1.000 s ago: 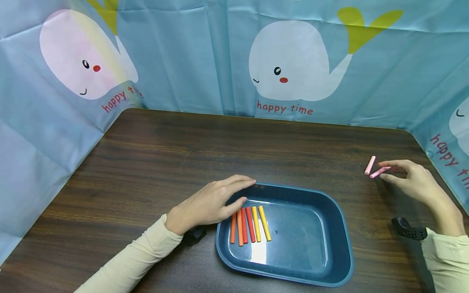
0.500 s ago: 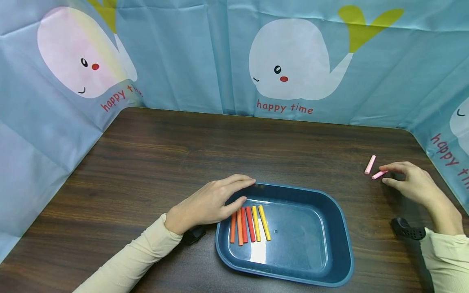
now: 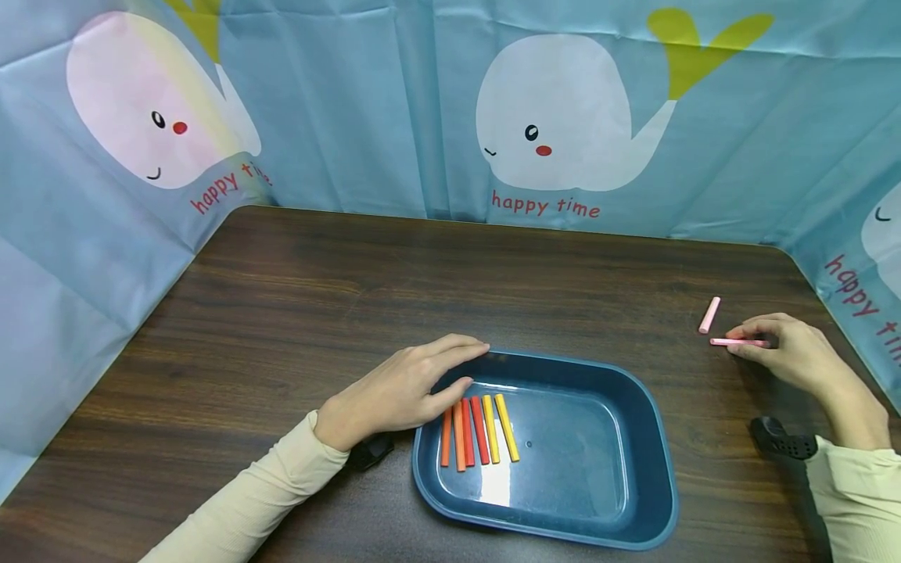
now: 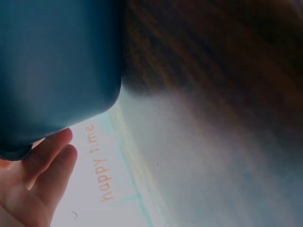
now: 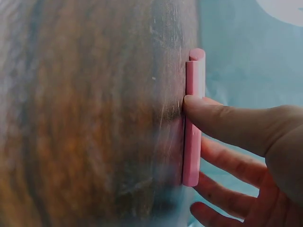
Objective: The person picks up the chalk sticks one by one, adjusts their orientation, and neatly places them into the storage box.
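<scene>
In the head view my right hand (image 3: 798, 348) pinches a pink crayon (image 3: 739, 342) between thumb and fingers, low at the tabletop. The right wrist view shows this crayon (image 5: 191, 156) with flat sides and the thumb across it. A paler pink crayon (image 3: 709, 315) lies just beyond, partly hidden behind the first in the right wrist view. My left hand (image 3: 411, 383) grips the far left corner of a blue tray (image 3: 651, 422), thumb inside, fingers outside the wall. Orange crayons (image 3: 460, 438), red crayons (image 3: 479, 430) and yellow crayons (image 3: 507, 428) lie side by side in the tray's left part.
The dark wooden table (image 3: 317, 297) reaches back to a light blue curtain (image 3: 352, 117) printed with whales, which also closes off both sides. A black wrist device (image 3: 781, 439) sits below the right hand, close to the sleeve.
The right fingers have shifted on the darker pink crayon, which has turned from slanted to nearly level across the view. My left hand and the tray stay put.
</scene>
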### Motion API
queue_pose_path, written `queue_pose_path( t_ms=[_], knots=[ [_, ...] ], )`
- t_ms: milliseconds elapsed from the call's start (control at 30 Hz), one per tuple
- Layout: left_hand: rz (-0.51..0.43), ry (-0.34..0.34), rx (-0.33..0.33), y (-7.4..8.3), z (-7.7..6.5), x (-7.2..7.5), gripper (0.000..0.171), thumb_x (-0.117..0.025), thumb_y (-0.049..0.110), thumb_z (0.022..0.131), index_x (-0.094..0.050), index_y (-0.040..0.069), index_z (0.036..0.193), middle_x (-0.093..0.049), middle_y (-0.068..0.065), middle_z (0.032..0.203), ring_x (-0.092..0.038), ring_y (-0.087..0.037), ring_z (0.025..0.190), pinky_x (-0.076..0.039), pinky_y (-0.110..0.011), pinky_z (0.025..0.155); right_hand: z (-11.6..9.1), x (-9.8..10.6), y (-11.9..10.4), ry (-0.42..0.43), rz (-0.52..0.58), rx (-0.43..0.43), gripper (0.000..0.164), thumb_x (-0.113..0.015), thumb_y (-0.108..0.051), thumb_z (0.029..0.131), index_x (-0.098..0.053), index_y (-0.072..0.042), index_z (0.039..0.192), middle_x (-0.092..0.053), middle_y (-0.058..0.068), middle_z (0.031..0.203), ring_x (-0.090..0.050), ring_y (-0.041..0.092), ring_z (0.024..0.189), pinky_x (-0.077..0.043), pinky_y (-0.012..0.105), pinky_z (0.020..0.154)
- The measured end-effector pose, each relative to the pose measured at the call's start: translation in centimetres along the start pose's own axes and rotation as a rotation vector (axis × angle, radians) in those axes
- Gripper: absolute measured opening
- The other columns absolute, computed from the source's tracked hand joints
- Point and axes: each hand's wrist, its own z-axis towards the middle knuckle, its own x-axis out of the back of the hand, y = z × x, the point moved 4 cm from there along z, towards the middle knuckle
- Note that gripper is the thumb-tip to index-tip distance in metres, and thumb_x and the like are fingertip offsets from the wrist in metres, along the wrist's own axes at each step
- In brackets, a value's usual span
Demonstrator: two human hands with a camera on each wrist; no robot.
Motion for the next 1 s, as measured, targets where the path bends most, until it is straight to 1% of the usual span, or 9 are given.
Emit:
queue_pose_path(
  t_ms=[100,200,267,533,633,733,833,933,1000],
  knots=[
    [0.0,0.0,-0.001,0.0,0.0,0.0,0.048,-0.061,0.022,0.098,-0.052,0.011,0.144,-0.054,-0.003,0.143,-0.061,-0.013,0.122,-0.053,-0.036,0.101,0.2,0.1,0.0,-0.011,-0.002,0.016,0.024,-0.076,-0.018,0.087,-0.071,0.005,0.095,-0.061,0.021,0.088,-0.049,0.023,0.075,-0.034,0.033,0.061],
    [0.001,0.0,-0.002,0.0,0.0,0.0,0.048,-0.061,0.022,0.098,-0.052,0.011,0.144,-0.054,-0.003,0.143,-0.06,-0.014,0.122,-0.052,-0.036,0.102,0.3,0.1,-0.1,-0.041,0.0,0.021,0.024,-0.076,-0.018,0.087,-0.072,0.004,0.096,-0.063,0.01,0.077,-0.046,0.015,0.068,-0.034,0.028,0.058],
    [0.002,-0.001,-0.001,0.0,0.0,0.0,0.048,-0.06,0.022,0.098,-0.052,0.011,0.144,-0.054,-0.004,0.144,-0.06,-0.014,0.122,-0.052,-0.036,0.102,0.4,0.2,-0.1,-0.059,-0.009,0.023,0.023,-0.076,-0.017,0.087,-0.072,0.003,0.096,-0.063,0.006,0.074,-0.046,0.013,0.067,-0.034,0.028,0.058],
    [-0.008,-0.004,-0.002,0.0,0.0,0.0,0.047,-0.06,0.022,0.098,-0.052,0.011,0.143,-0.054,-0.004,0.144,-0.06,-0.014,0.122,-0.052,-0.036,0.102,0.4,0.4,-0.4,-0.135,-0.023,0.026,0.024,-0.072,-0.019,0.09,-0.072,0.003,0.1,-0.071,0.012,0.082,-0.056,0.016,0.073,-0.04,0.032,0.062],
    [-0.007,-0.002,-0.002,0.0,0.0,0.0,0.047,-0.059,0.023,0.099,-0.052,0.011,0.143,-0.054,-0.004,0.143,-0.06,-0.014,0.122,-0.052,-0.036,0.102,0.4,0.6,-1.0,-0.126,-0.018,0.035,0.025,-0.071,-0.019,0.092,-0.071,0.004,0.102,-0.071,0.015,0.085,-0.059,0.017,0.074,-0.04,0.03,0.062],
    [-0.007,-0.002,0.001,0.0,0.0,0.0,0.046,-0.058,0.023,0.099,-0.052,0.011,0.143,-0.055,-0.003,0.143,-0.06,-0.014,0.122,-0.052,-0.036,0.102,0.3,1.0,-1.6,-0.099,0.001,0.015,0.028,-0.069,-0.018,0.093,-0.069,0.006,0.106,-0.07,0.021,0.087,-0.061,0.02,0.073,-0.04,0.028,0.059],
    [-0.009,-0.004,0.004,0.0,0.1,0.0,0.046,-0.058,0.023,0.099,-0.052,0.011,0.143,-0.055,-0.004,0.143,-0.06,-0.014,0.123,-0.052,-0.037,0.102,0.1,1.2,-2.2,-0.07,0.032,0.006,0.031,-0.066,-0.02,0.095,-0.067,0.007,0.109,-0.069,0.021,0.086,-0.058,0.012,0.067,-0.039,0.025,0.055],
    [-0.012,-0.007,0.007,-0.1,0.1,0.0,0.047,-0.059,0.022,0.098,-0.052,0.011,0.144,-0.054,-0.004,0.143,-0.06,-0.015,0.124,-0.052,-0.037,0.102,0.1,1.3,-2.7,-0.061,0.066,0.02,0.032,-0.065,-0.023,0.097,-0.066,0.006,0.111,-0.068,0.013,0.08,-0.048,0.0,0.062,-0.038,0.024,0.052],
    [-0.013,-0.009,0.009,-0.1,0.1,0.0,0.047,-0.059,0.022,0.099,-0.052,0.011,0.144,-0.054,-0.004,0.144,-0.059,-0.015,0.125,-0.052,-0.037,0.103,0.1,1.4,-2.9,-0.059,0.08,0.033,0.033,-0.063,-0.023,0.098,-0.065,0.006,0.112,-0.067,0.008,0.078,-0.045,-0.002,0.06,-0.037,0.023,0.051]
  ],
)
